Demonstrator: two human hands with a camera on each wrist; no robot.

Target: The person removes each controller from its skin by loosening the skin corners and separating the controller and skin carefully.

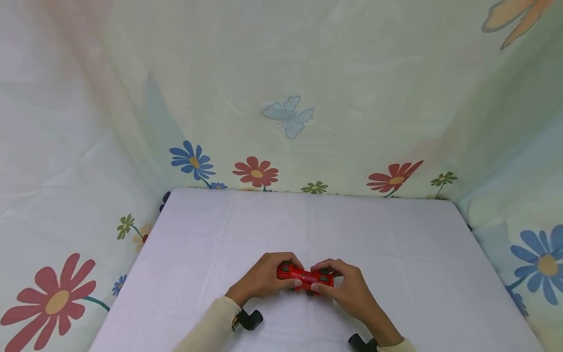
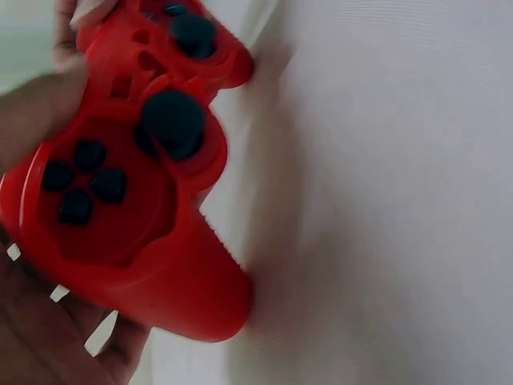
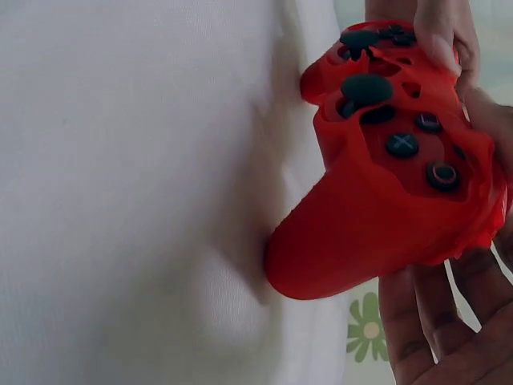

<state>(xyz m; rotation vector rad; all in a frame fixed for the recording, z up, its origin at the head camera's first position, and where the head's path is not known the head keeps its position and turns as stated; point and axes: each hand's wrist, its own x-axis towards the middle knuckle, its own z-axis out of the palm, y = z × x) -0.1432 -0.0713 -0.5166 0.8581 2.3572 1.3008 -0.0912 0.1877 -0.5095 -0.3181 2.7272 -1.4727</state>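
Note:
Both hands hold a red game controller (image 1: 310,277) low over the white table. At its left end my left hand (image 1: 266,275) grips it, thumb on the front and fingers around the far side. My right hand (image 1: 349,288) grips the other end in much the same way. A red rubbery cover (image 3: 345,224) wraps the controller, with dark thumbsticks and buttons showing through its openings. Beside the face buttons, the cover's edge is bunched and wavy in the right wrist view. The left wrist view shows the directional buttons (image 2: 108,184) inside a wide opening.
A white cloth covers the table (image 1: 272,220). Fabric printed with flowers and a butterfly (image 1: 288,116) hangs behind and at both sides. Black wrist devices (image 1: 250,320) sit beside the wrists, close over the tabletop.

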